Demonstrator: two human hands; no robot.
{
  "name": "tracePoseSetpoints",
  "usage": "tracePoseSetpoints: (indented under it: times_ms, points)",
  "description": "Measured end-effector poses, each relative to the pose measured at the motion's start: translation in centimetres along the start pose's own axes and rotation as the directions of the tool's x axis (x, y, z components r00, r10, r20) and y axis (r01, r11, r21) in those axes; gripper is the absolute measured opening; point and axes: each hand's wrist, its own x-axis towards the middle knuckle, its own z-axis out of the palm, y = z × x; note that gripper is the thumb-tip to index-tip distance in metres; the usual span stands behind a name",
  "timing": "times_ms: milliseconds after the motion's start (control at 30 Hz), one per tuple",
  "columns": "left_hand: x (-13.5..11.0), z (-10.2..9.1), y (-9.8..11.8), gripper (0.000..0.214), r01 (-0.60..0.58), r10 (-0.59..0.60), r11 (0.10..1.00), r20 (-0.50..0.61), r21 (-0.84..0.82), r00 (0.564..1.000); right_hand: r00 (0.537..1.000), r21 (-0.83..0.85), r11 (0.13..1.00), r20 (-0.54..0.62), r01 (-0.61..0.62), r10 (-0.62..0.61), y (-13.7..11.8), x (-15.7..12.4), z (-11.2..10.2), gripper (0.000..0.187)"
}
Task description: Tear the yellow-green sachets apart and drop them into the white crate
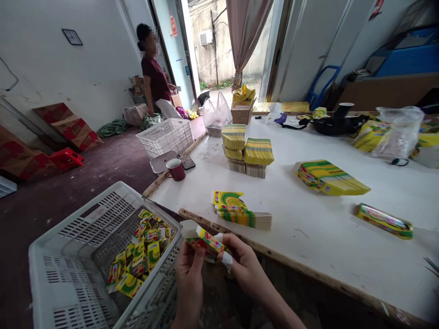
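Between my two hands is a small printed carton (211, 241), yellow, red and green, with a white flap standing out at its left end. My left hand (192, 269) pinches the left side of it. White tape wraps fingertips of my right hand (242, 262), which grips the carton's right end. Just beyond, on the table, lies a fanned stack of flat cartons (240, 212) in the same print. Left of my hands stands a grey plastic crate (58, 242) with many small cartons (139, 256) heaped inside.
On the white table (288, 219) are bundled carton stacks (259, 153), a fanned pile (331, 178), a long wrapped pack (384, 220), a maroon mug (176, 170) and a phone (187, 160). A white crate (168, 137) stands beyond, near a person (156, 77).
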Motion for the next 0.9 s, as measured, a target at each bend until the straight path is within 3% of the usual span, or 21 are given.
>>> tracePoseSetpoints:
  times_ms: [100,200,267,333,400,467,533,600,667,700,767,833,900]
  points:
    - [0.4,0.0,0.3,0.021,0.03,-0.03,1.0,-0.029,-0.005,0.999,0.997,-0.127,0.992,-0.072,0.027,-0.037,0.2,0.2,-1.1,0.024]
    - [1.2,-0.9,2.5,0.036,0.058,-0.061,0.998,0.131,0.027,0.99,0.983,-0.363,0.922,-0.065,0.135,-0.17,0.3,0.3,-2.9,0.019]
    - [1.7,-1.9,4.8,0.067,-0.022,-0.005,0.995,0.275,0.097,0.961,0.971,-0.578,0.788,0.038,0.213,-0.234,-0.3,0.2,-4.0,0.019]
    - [2.1,-2.6,7.0,0.09,-0.161,0.025,0.939,0.407,0.303,0.913,0.949,-0.753,0.58,0.214,0.311,-0.23,-1.3,0.1,-4.4,0.024]
    - [2.3,-2.6,8.4,0.102,-0.26,-0.083,0.793,0.52,0.551,0.85,0.905,-0.809,0.404,0.39,0.426,-0.173,-2.4,-0.1,-3.9,0.025]
    - [2.2,-2.0,8.7,0.1,-0.284,-0.278,0.646,0.565,0.709,0.777,0.855,-0.785,0.344,0.501,0.515,-0.136,-3.1,-0.4,-3.0,0.022]
    - [1.9,-1.2,8.1,0.082,-0.246,-0.374,0.621,0.557,0.744,0.741,0.853,-0.771,0.366,0.476,0.521,-0.213,-2.9,-0.7,-2.3,0.028]
    - [1.3,-0.6,7.1,0.067,-0.205,-0.346,0.635,0.511,0.745,0.787,0.895,-0.771,0.474,0.284,0.426,-0.343,-2.0,-1.0,-2.0,0.053]
    - [0.6,-0.4,6.1,0.064,-0.219,-0.264,0.61,0.456,0.762,0.85,0.932,-0.676,0.682,0.022,0.28,-0.361,-0.6,-1.1,-1.9,0.071]
    - [0.2,-0.4,5.6,0.065,-0.244,-0.235,0.583,0.448,0.775,0.862,0.951,-0.568,0.796,-0.072,0.208,-0.3,0.1,-1.0,-1.8,0.073]
    - [-0.6,-0.3,4.6,0.069,-0.327,-0.174,0.55,0.489,0.768,0.855,0.988,-0.288,0.955,-0.119,0.064,-0.102,1.1,-0.8,-1.3,0.068]
    - [-1.2,-0.2,3.8,0.072,-0.402,-0.109,0.534,0.532,0.744,0.84,0.996,-0.021,0.996,-0.04,-0.083,0.082,1.4,-0.5,-0.6,0.06]
    - [-1.3,0.0,3.4,0.067,-0.45,-0.059,0.516,0.554,0.729,0.831,0.983,0.142,0.973,0.052,-0.181,0.175,1.3,-0.1,0.0,0.059]
